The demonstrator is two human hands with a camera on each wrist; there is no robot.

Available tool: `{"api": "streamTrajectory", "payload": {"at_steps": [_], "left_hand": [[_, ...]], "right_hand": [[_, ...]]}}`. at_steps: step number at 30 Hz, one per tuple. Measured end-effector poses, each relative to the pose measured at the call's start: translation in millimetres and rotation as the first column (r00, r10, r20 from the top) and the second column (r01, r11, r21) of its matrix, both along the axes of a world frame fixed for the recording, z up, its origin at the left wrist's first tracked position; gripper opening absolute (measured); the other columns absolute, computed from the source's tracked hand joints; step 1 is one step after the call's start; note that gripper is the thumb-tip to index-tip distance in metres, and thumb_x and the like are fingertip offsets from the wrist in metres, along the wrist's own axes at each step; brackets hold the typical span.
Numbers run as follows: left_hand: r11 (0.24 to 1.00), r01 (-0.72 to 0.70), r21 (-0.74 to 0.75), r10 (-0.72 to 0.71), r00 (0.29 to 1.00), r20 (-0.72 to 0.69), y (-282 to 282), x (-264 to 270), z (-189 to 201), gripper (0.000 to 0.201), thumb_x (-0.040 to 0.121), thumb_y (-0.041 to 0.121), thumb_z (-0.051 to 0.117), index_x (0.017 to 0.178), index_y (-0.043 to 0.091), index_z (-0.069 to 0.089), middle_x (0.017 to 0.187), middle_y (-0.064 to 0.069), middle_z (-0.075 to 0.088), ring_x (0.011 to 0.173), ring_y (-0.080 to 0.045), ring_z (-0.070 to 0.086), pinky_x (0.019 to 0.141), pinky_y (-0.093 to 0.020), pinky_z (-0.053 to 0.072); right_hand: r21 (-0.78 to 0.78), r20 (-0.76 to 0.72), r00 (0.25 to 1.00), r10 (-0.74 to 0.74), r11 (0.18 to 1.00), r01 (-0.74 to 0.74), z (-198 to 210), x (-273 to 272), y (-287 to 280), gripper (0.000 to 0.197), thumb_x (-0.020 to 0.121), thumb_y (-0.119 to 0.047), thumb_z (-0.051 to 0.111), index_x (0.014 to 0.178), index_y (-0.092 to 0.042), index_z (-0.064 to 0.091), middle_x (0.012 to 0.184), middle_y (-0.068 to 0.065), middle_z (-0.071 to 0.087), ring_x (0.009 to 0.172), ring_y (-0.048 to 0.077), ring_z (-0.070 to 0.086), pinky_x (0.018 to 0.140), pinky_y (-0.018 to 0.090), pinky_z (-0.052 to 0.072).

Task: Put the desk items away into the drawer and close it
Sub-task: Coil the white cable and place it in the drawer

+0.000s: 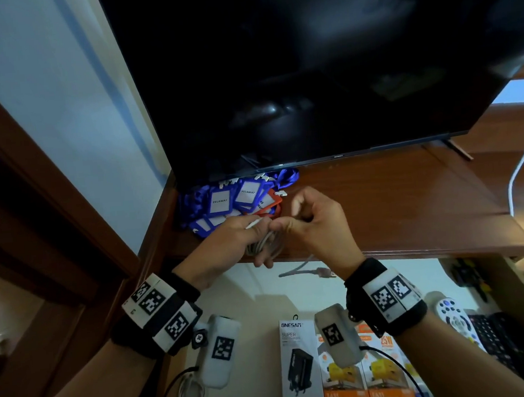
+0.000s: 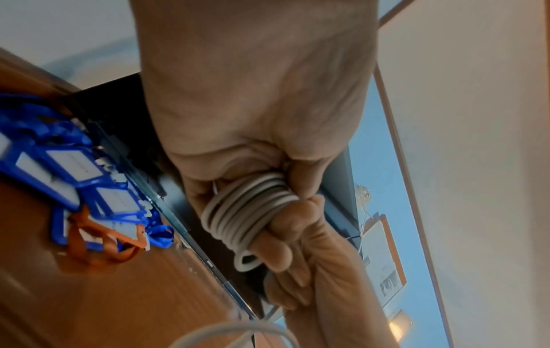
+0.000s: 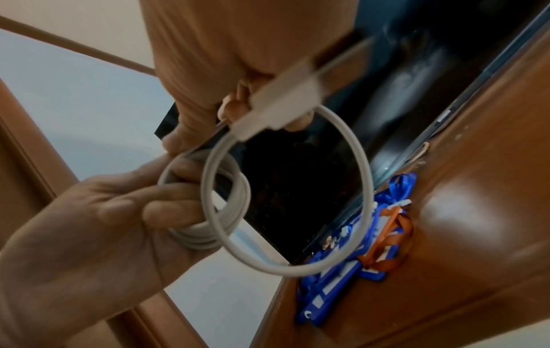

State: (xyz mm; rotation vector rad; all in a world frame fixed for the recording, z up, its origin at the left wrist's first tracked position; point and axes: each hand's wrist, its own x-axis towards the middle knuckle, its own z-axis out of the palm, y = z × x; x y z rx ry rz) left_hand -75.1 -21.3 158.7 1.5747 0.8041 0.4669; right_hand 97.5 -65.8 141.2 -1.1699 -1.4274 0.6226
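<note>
Boxed chargers (image 1: 300, 363) in open drawer (image 1: 261, 294). Above: left hand (image 1: 242, 243) grips coiled, springy white cable (image 2: 247, 212); right hand (image 1: 315, 222) pinches its plug end (image 3: 282, 103). Light; hold across loops.

Badge pile (image 1: 236, 201) beneath low screen (image 1: 307, 71)

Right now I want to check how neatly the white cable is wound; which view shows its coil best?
The left wrist view: the white cable shows stacked turns in the left hand. The right wrist view shows one loose loop held by the right hand; in the head view hands mostly hide it.
</note>
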Motion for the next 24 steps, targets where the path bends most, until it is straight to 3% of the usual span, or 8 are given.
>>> {"api": "streamTrajectory", "payload": {"at_steps": [4,8,11,15,19,21,24], "left_hand": [[0.999,0.015,-0.036,-0.015,1.0,-0.004,-4.6,-0.3,5.2,0.03,0.098,0.028,0.04,0.08,0.008,0.054,0.054,-0.008,0.048,0.057,-0.019,0.058,0.071,-0.026,0.051],[0.975,-0.121,-0.187,0.149,0.978,0.143,-5.6,-2.7,11.5,0.032,0.1,0.025,0.036,0.076,0.009,0.052,0.051,-0.001,0.041,0.056,-0.018,0.052,0.073,-0.03,0.048],[0.912,-0.231,-0.339,0.344,0.882,0.323,1.7,-7.8,17.2,0.033,0.101,0.023,0.033,0.078,0.006,0.05,0.048,0.001,0.038,0.053,-0.017,0.05,0.071,-0.031,0.046],[0.878,-0.287,-0.383,0.447,0.777,0.443,6.2,-7.3,22.8,0.034,0.101,0.024,0.032,0.076,0.006,0.046,0.048,0.001,0.035,0.051,-0.013,0.049,0.063,-0.024,0.047],[0.883,-0.356,-0.307,0.466,0.741,0.483,1.6,0.8,22.7,0.033,0.103,0.024,0.029,0.081,0.008,0.047,0.053,0.001,0.038,0.056,-0.01,0.052,0.073,-0.025,0.047],[0.895,-0.414,-0.168,0.445,0.787,0.427,-2.2,5.0,22.1,0.036,0.104,0.023,0.028,0.078,0.007,0.047,0.057,-0.001,0.041,0.06,-0.009,0.054,0.074,-0.022,0.048],[0.88,-0.466,0.092,0.435,0.869,0.234,-5.6,9.9,18.3,0.04,0.103,0.028,0.031,0.08,0.002,0.05,0.07,-0.012,0.057,0.07,-0.009,0.062,0.078,-0.021,0.05]], "right_hand": [[-0.047,-0.06,0.998,0.014,0.999,-0.017,-11.7,1.2,0.2,0.034,0.077,-0.003,0.075,0.069,-0.009,0.042,0.051,-0.016,0.047,0.046,-0.002,0.039,0.049,0.007,0.033],[-0.162,-0.302,0.953,0.03,0.983,-0.082,-24.7,3.4,-1.7,0.024,0.089,-0.001,0.06,0.072,-0.007,0.044,0.049,-0.014,0.041,0.043,0.001,0.034,0.045,0.014,0.033],[-0.257,-0.454,0.89,-0.038,0.962,-0.09,-36.0,11.1,-4.7,0.023,0.091,0.001,0.055,0.073,-0.008,0.045,0.048,-0.01,0.038,0.038,0.006,0.032,0.044,0.02,0.036],[-0.293,-0.472,0.87,-0.142,0.956,-0.003,-43.0,16.2,-3.6,0.026,0.089,0.003,0.057,0.072,-0.012,0.047,0.049,-0.009,0.039,0.042,0.005,0.031,0.041,0.019,0.03],[-0.302,-0.373,0.912,-0.169,0.952,0.053,-41.7,11.4,-0.7,0.024,0.085,0.004,0.064,0.069,-0.007,0.05,0.048,-0.011,0.046,0.043,0.003,0.038,0.045,0.014,0.035],[-0.331,-0.212,0.968,-0.137,0.942,0.061,-41.0,5.8,-1.7,0.026,0.082,-0.002,0.069,0.063,-0.008,0.053,0.044,-0.01,0.048,0.042,0.005,0.04,0.046,0.017,0.036],[-0.382,0.003,1.0,0.002,0.924,-0.001,-34.8,-4.5,-6.1,0.028,0.082,-0.008,0.071,0.06,-0.018,0.058,0.042,-0.013,0.054,0.039,0.002,0.044,0.046,0.015,0.036]]}}
